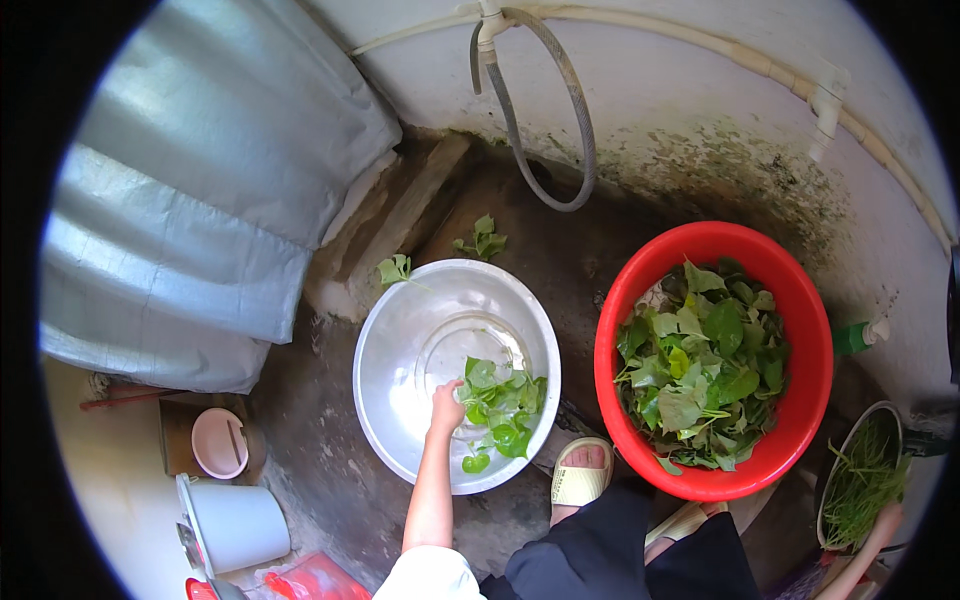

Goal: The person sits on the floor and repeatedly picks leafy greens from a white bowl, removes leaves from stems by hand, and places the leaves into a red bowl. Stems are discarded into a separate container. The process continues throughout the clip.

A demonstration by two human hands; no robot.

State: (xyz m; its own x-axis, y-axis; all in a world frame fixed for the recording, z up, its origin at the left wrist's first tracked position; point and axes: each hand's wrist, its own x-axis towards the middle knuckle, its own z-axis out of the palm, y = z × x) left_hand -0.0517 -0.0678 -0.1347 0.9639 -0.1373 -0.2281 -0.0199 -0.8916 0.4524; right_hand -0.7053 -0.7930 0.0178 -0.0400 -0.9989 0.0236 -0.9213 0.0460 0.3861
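My left hand (448, 409) reaches into a wide silver metal basin (390, 360), at the left edge of a small heap of green leaves (502, 405). Its fingers point toward the leaves; whether they grip one is unclear. A little water seems to shine on the basin's bottom. At the far right, my right hand (889, 519) is beside thin green stems (862, 480) in a round pan (832, 480), its fingers partly hidden. Between the two vessels stands a red plastic tub (814, 360), heaped with broad leafy greens (705, 367).
Loose leaf sprigs (484, 238) lie on the wet floor behind the basin, and another leaf (394, 270) rests at its rim. A grey hose (589, 142) hangs from a wall tap. A silver sheet (195, 187), a pale bucket (236, 525) and a pink pail (217, 442) are at left.
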